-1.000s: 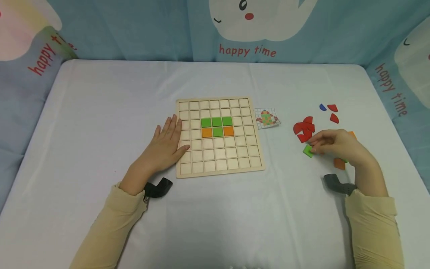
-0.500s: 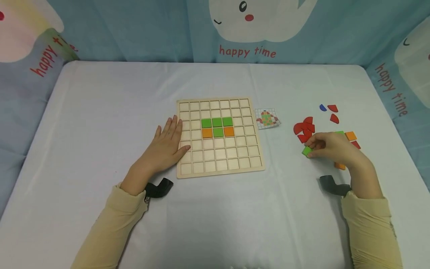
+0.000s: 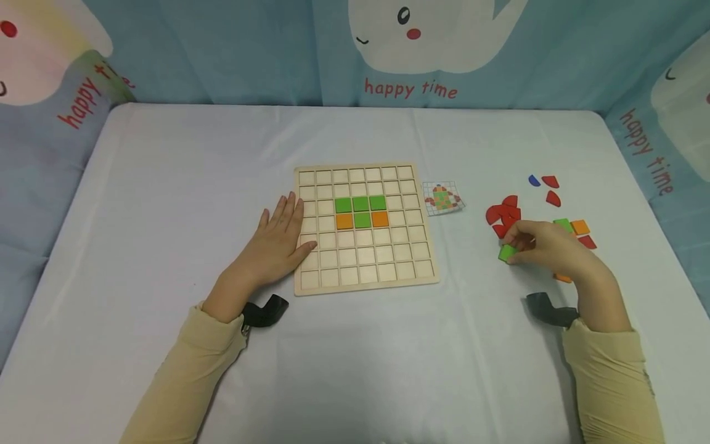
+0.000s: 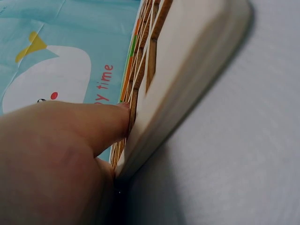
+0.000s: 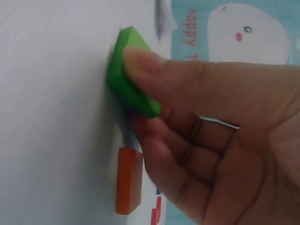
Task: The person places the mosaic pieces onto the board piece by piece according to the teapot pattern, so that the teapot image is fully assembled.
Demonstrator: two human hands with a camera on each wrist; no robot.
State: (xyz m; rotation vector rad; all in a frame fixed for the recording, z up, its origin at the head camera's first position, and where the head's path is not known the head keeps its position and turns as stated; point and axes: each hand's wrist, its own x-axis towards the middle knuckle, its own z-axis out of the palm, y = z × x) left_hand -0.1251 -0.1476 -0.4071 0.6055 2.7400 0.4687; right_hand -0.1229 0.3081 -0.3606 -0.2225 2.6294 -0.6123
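Observation:
My left hand (image 3: 270,237) lies with straight fingers along the left edge of the wooden grid board (image 3: 355,292). In the left wrist view its thumb (image 4: 105,123) rests over the board's edge. My right hand (image 3: 549,246) pinches a green square tile (image 3: 506,253) between thumb and fingers, just below the red pieces. Seen from the right wrist, the green tile (image 5: 129,79) is tilted, with the thumb across its face. On the board sit several green tiles (image 3: 360,203) and two orange tiles (image 3: 344,221).
A small pattern card (image 3: 442,198) lies right of the board. Red rounded pieces (image 3: 501,216) are clustered by my right hand. A blue half-round piece (image 3: 534,180) and two red ones are farther back. Green, orange (image 3: 580,227) and red (image 3: 587,242) pieces lie right of the hand.
My right hand has shifted a little left and toward me, uncovering pieces on its right. Its thumb and fingers have closed on the green tile. The left hand stays on the board.

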